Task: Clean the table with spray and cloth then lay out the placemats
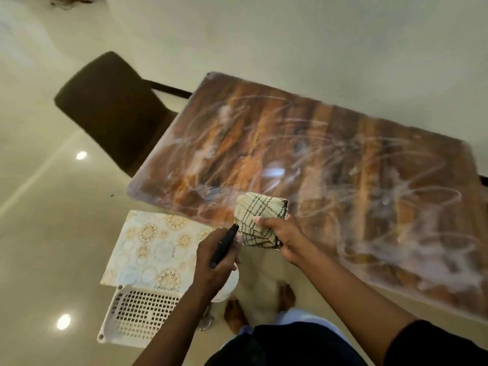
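The wood-patterned table (303,143) shows white smears and swirl marks across its top. My right hand (284,237) grips a folded cream cloth with dark stitched lines (260,216) at the table's near edge. Just left of it, my left hand (215,265) holds a white spray bottle (227,286) with a black nozzle (224,245), off the table. A stack of patterned placemats (155,247) lies on a white perforated stool or crate (137,318) to the left, below table height.
A dark brown chair (111,109) stands at the table's far left end. The glossy cream floor (47,207) surrounds everything. My bare feet (260,302) stand on it by the table's near edge.
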